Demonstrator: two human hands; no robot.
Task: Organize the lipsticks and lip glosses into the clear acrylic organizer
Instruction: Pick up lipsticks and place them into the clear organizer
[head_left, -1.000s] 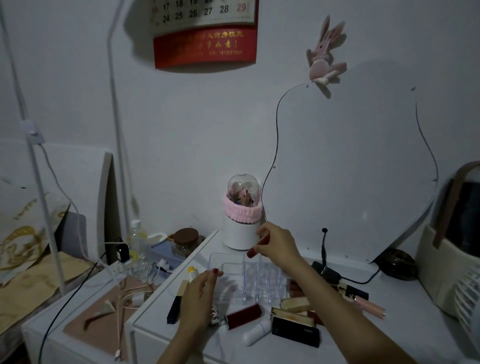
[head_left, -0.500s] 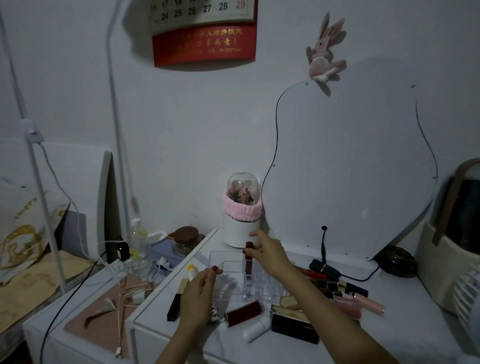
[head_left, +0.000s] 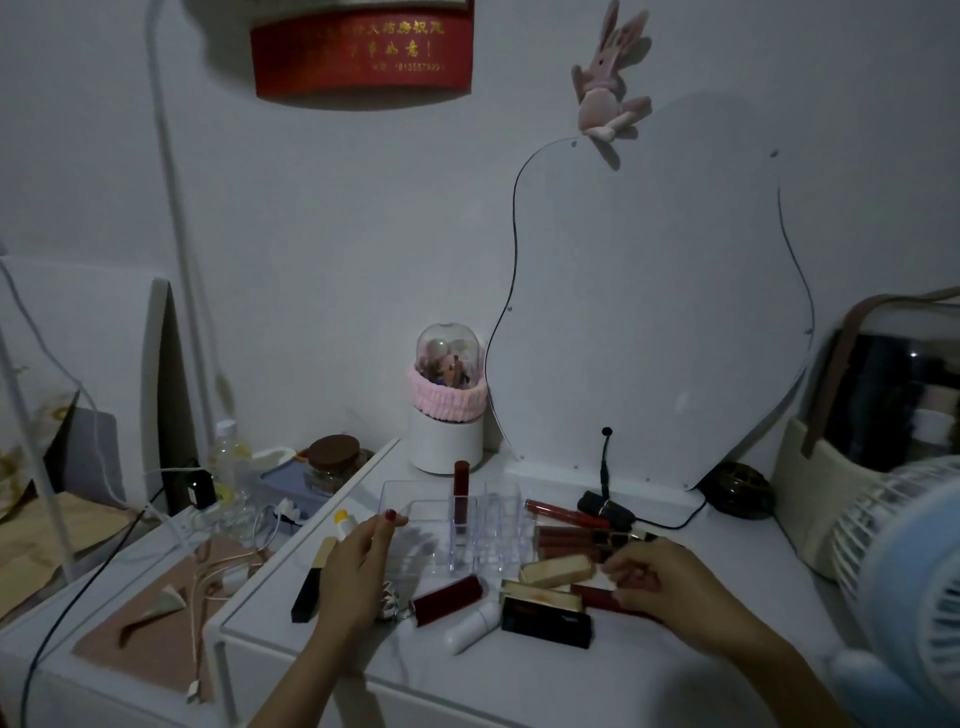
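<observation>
One lipstick standing in the organizer, the rest lying loose

The clear acrylic organizer (head_left: 483, 525) is sitting near the middle of the white surface (head_left: 519, 670), its thin glassy walls forming an open tray on the left and a grid of small square cells on the right. A dark red lipstick (head_left: 461, 491) is standing upright in a back-left cell, its cap rising above the rim.

The left hand (head_left: 353, 571) is resting flat beside the tray's left front corner, fingers loosely extended, a red-painted thumbnail just at the tray's edge; its grip is released and holding nothing. The right hand (head_left: 670, 587) is lying palm down over the pile of tubes at the right, fingers curled toward a dark red tube (head_left: 597, 597); whether its grip is clenching anything I cannot tell.

In front of the organizer a glossy red lipstick (head_left: 448, 600), a rounded white tube (head_left: 472, 626), a boxy black case (head_left: 545, 621) and two cream-gold rectangular cases (head_left: 557, 568) are lying flat. Slim red glosses (head_left: 563, 512) are lying behind them. A black-and-gold tube (head_left: 313, 584) is lying left of the left hand.

A white cylinder with a pink fuzzy band and clear dome (head_left: 448, 400) is standing behind the organizer, beside a wavy-edged mirror (head_left: 649, 312). A white-grilled fan (head_left: 898, 561) is crowding the right edge.
</observation>
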